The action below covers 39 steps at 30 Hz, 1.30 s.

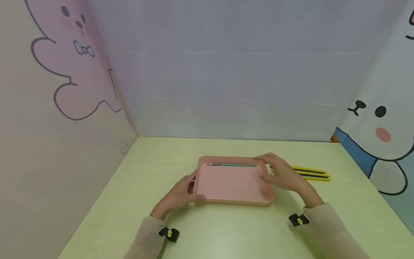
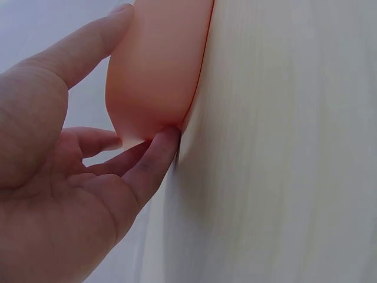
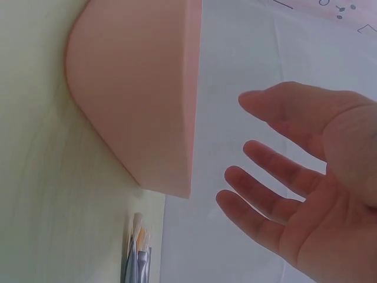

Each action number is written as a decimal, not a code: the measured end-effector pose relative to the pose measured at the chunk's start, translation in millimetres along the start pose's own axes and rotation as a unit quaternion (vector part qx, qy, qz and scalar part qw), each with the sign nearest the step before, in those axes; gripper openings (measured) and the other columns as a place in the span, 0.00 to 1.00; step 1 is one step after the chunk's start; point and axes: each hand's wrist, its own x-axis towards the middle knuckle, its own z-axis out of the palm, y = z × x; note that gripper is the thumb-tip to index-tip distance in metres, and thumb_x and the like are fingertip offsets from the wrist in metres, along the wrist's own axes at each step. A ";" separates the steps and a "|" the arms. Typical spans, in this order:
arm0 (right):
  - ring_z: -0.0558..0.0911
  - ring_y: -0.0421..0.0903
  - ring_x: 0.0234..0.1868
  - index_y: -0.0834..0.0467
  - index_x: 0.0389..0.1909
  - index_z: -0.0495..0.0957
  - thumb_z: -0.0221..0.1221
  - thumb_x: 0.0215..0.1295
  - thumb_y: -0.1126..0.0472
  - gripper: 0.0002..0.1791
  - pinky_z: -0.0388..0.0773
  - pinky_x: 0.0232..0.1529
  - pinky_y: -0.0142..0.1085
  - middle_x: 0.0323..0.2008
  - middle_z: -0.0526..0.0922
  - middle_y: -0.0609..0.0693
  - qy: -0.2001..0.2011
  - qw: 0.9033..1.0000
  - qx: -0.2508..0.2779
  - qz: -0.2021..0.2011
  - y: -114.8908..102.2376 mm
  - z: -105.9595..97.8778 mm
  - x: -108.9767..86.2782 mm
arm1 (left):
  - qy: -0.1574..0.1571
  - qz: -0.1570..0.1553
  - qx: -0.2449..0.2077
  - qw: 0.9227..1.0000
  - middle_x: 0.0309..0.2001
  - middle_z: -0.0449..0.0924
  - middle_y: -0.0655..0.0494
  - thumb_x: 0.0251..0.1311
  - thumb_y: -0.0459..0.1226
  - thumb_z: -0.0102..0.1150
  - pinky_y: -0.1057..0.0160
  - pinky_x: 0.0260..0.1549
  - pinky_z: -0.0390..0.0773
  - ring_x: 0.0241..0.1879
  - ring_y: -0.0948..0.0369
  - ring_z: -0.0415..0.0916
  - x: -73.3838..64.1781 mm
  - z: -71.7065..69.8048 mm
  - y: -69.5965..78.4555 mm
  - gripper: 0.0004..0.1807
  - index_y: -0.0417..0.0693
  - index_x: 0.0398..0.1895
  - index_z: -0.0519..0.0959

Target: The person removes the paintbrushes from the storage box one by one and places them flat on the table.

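Observation:
A shallow pink tray (image 1: pixel 233 185) with rounded corners lies on the table, and one paintbrush (image 1: pixel 239 165) with a green handle rests along its far side. My left hand (image 1: pixel 178 194) grips the tray's left end. In the left wrist view its thumb (image 2: pixel 88 47) lies on the tray wall, while the fingertips touch the corner low down by the tabletop. Over the tray's right end hovers my right hand (image 1: pixel 284 174), fingers spread and loosely bent. The right wrist view shows a gap between those fingers (image 3: pixel 253 206) and the tray wall (image 3: pixel 129 88).
Several paintbrushes (image 1: pixel 315 177) with yellow and dark blue handles lie together right of the tray, partly behind my right hand. Pale sheeting (image 1: pixel 226 93) stands along the table's back edge, with cartoon-printed panels at left and right.

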 end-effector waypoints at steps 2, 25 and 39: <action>0.80 0.59 0.56 0.64 0.69 0.77 0.68 0.64 0.74 0.30 0.82 0.51 0.54 0.59 0.81 0.60 -0.008 1.000 -0.003 -0.001 -3.4 1.4 4.3 | 0.001 -0.004 -0.003 1.000 0.73 0.66 0.45 0.59 0.44 0.80 0.52 0.69 0.76 0.70 0.51 0.73 -0.4 0.4 0.4 0.62 0.53 0.88 0.47; 0.79 0.63 0.62 0.68 0.72 0.72 0.68 0.70 0.68 0.32 0.81 0.61 0.58 0.62 0.77 0.65 -0.203 0.979 -0.003 -0.013 -14.3 24.3 81.4 | 0.008 -0.008 0.009 1.000 0.71 0.67 0.44 0.58 0.45 0.81 0.50 0.68 0.77 0.68 0.50 0.74 -2.0 0.2 -0.6 0.62 0.53 0.88 0.48; 0.80 0.58 0.59 0.69 0.73 0.71 0.67 0.65 0.68 0.35 0.80 0.61 0.52 0.61 0.79 0.64 -0.247 0.968 -0.042 0.005 -13.9 37.6 102.9 | 0.001 0.006 0.000 1.000 0.73 0.65 0.42 0.60 0.42 0.80 0.49 0.70 0.76 0.71 0.49 0.73 -2.0 -0.3 1.1 0.61 0.51 0.88 0.48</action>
